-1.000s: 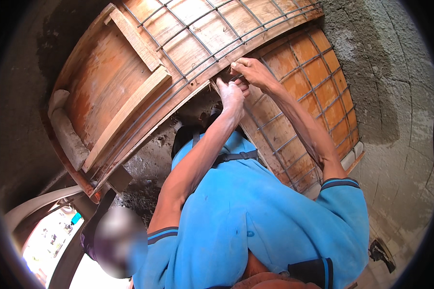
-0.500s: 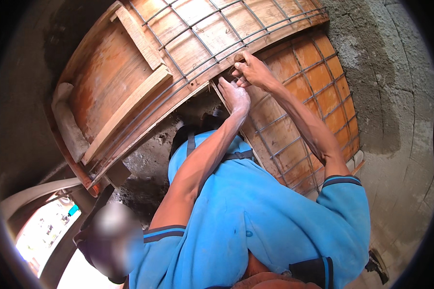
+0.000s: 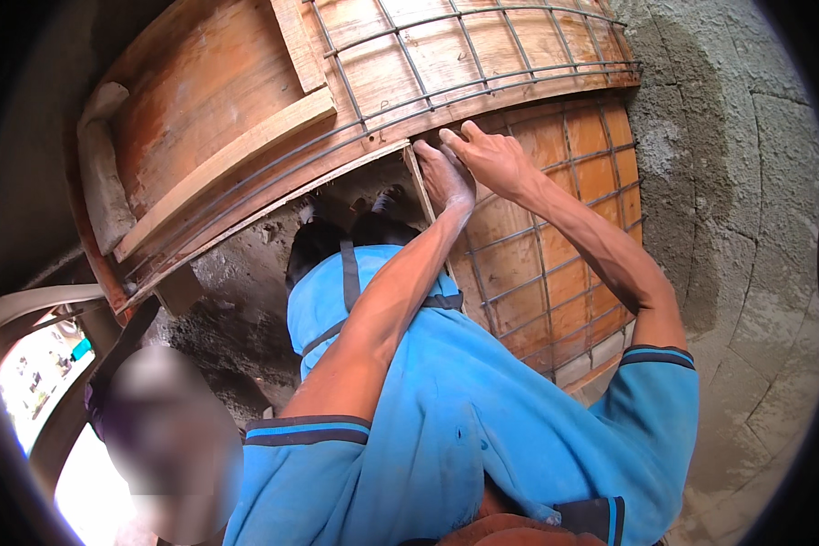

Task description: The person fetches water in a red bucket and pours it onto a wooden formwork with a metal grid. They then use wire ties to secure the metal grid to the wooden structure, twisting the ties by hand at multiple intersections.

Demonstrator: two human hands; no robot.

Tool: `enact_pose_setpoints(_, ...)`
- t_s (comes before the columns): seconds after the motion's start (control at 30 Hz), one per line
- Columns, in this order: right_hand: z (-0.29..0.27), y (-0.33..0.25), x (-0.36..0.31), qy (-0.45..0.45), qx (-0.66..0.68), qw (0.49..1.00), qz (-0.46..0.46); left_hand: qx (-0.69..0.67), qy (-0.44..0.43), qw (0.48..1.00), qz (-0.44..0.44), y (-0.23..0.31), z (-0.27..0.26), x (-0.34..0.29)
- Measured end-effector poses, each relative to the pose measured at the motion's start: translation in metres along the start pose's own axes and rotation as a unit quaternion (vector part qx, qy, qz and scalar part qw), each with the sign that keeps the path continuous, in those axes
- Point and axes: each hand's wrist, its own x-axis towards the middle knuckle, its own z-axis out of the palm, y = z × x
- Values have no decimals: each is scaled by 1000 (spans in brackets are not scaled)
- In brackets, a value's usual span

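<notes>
Both my hands meet at the corner where the upper wooden formwork panel [image 3: 373, 146] borders the lower formwork panel [image 3: 500, 223]. My left hand [image 3: 446, 177] is dusted pale, its fingers drawn together beside the lower panel's edge board. Close by on its right is my right hand [image 3: 496, 162], with index finger and thumb bent in a pinch under the upper panel's edge. Whatever lies between the fingers of either hand is hidden or too thin to make out. A steel bar grid [image 3: 428, 96] covers the upper panel; another rebar grid [image 3: 541, 241] lies over the lower one.
Light wooden battens [image 3: 232, 173] run along the upper panel. A rough grey cement wall [image 3: 710, 164] rises on the right. Between panel and body, dark rough ground [image 3: 237, 273] shows. At lower left is another person [image 3: 164, 437], blurred, near a bright opening.
My view has shifted, so the panels sit differently in the picture. My right hand has come lower, closer to the left, its fingers more tightly bent. The left hand stays by the corner.
</notes>
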Motion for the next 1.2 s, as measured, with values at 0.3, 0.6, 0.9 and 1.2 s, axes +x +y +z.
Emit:
enact_pose_setpoints(0.3,8,4,19,32,-118,991,-63,12,-1,1000,0,0,1,1)
enact_pose_setpoints(0.6,0,-7,13,44,3,999,-9,-80,9,996,-40,-2,6,4)
enact_pose_setpoints(0.9,10,20,20,48,89,994,29,-108,-8,988,-108,-9,17,-4)
enact_pose_setpoints(1.2,21,38,38,-113,648,666,352,-328,34,900,-286,-5,48,36)
